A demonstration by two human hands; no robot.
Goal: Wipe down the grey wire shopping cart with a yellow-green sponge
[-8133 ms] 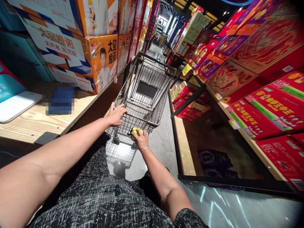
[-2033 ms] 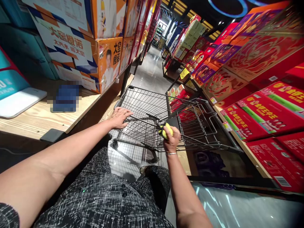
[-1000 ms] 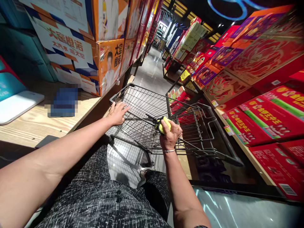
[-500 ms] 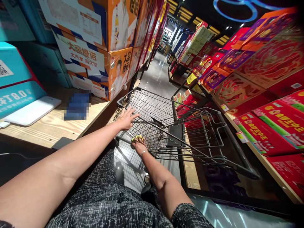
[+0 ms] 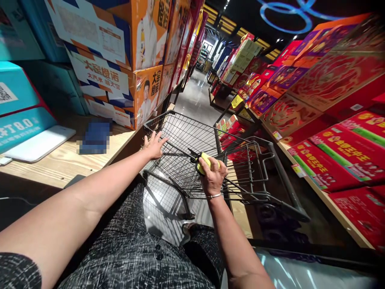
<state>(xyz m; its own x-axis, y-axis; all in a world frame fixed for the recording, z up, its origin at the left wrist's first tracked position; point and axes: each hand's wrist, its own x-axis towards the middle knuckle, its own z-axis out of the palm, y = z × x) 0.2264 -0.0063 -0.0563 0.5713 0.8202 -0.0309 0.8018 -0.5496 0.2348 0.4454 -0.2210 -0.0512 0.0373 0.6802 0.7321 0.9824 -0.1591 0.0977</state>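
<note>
A dark wire shopping cart stands in front of me, its handle towards the right. My left hand lies on the cart's near top rail at the left, its fingers spread. My right hand is closed around a yellow cloth, pressed against the same rail farther right. A black fitting on the rail shows just left of the cloth. Part of the cloth is hidden under my fingers.
On the left, a wooden display table bears orange drink cartons, teal boxes, a white flat device and a blurred blue item. Red gift boxes line the right side. A shiny aisle floor runs ahead.
My right hand with the yellow cloth has moved up and right, from the cart's lower side to its top rail. My left hand stays on the rail, shifted slightly left in view.
</note>
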